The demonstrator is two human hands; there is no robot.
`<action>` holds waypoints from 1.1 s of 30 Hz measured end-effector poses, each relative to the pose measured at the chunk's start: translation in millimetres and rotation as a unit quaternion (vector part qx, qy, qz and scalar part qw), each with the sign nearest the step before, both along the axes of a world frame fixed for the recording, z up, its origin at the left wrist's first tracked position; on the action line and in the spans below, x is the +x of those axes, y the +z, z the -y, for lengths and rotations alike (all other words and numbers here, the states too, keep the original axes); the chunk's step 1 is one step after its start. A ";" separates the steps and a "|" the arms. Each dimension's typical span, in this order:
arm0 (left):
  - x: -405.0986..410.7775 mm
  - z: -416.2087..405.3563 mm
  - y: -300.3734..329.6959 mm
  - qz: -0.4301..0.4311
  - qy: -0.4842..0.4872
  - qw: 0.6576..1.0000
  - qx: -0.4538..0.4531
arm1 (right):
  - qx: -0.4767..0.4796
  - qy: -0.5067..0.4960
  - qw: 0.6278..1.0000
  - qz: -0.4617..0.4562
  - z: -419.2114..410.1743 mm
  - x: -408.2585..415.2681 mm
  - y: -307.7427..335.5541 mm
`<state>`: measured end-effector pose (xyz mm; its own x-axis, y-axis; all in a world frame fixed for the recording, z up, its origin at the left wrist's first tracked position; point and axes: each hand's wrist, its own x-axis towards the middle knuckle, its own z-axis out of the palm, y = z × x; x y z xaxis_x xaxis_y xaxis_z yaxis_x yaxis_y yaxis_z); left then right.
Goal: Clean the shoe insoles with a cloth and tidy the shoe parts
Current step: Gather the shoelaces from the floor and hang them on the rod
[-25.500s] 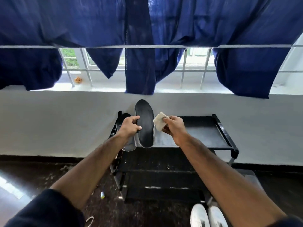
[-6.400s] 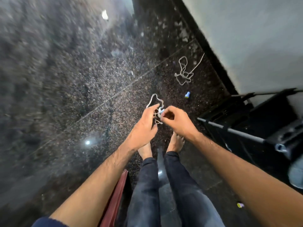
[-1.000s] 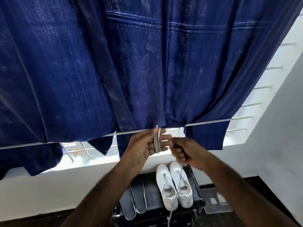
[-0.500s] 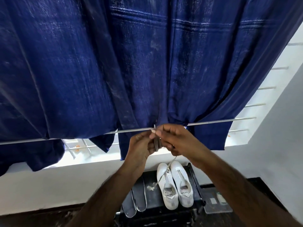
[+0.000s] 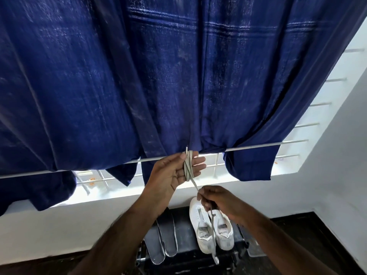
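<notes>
Winding the shoelace (image 5: 188, 165) into a neat coil was the step I judged to be in hand, part of tidying the shoe parts. The left hand (image 5: 174, 173) was held up with its fingers straight and close together, and the lace was looped several times around them, the thumb pressing the turns near the top. Below and slightly to the right of that grip, the right hand (image 5: 216, 201) pinched the free run of the lace, which stretched taut and slanted between the two hands. Its tail hung straight down beneath the right grip, ending well below it. So the long axis of the coil ran up and down across the left fingers, while the loose length pointed downward.

Under both hands sat the white sneakers (image 5: 211, 229), toes away from me, on the black shoe rack (image 5: 182, 249), with the two dark insoles (image 5: 161, 239) lying side by side just left of them, long axes the same way.

Next, I judged, the right hand needed to carry the remaining lace up around the left fingers again, keeping tension so the turns would not slip.
</notes>
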<state>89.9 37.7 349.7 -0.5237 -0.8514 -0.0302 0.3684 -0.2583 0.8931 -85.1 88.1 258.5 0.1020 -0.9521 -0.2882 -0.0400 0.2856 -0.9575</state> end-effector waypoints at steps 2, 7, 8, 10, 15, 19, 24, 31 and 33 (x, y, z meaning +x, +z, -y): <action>-0.1 -4.1 -2.0 0.034 -0.018 0.999 -0.025 | -0.007 -0.015 1.000 0.006 12.1 -6.5 15.7; -2.5 -12.8 -14.3 0.166 -0.065 0.981 -0.077 | -0.071 -0.034 0.997 -0.008 32.9 -16.1 96.6; -2.8 -11.9 -18.2 0.182 -0.056 0.979 -0.075 | -0.085 -0.028 0.996 -0.026 33.2 -15.4 112.3; -2.6 -8.4 -22.7 0.192 -0.023 0.979 -0.059 | -0.115 -0.011 0.992 -0.052 29.1 -11.1 133.2; 1.1 1.1 -13.6 0.052 0.065 0.996 0.031 | -0.131 0.026 0.991 0.005 -0.3 9.2 117.7; 8.2 7.3 -3.7 -0.066 0.077 0.993 0.065 | -0.071 0.044 0.995 0.055 -17.2 23.1 55.0; 5.3 5.1 -0.6 -0.060 0.094 0.994 0.012 | -0.070 0.058 0.994 0.061 -19.9 25.7 6.9; 12.1 8.3 1.9 -0.038 0.101 0.993 -0.053 | -0.083 0.094 0.976 -0.177 -11.4 4.8 -40.0; 13.0 7.4 3.2 -0.032 0.090 0.994 -0.059 | -0.016 0.125 0.938 -0.321 -9.4 -4.8 -55.9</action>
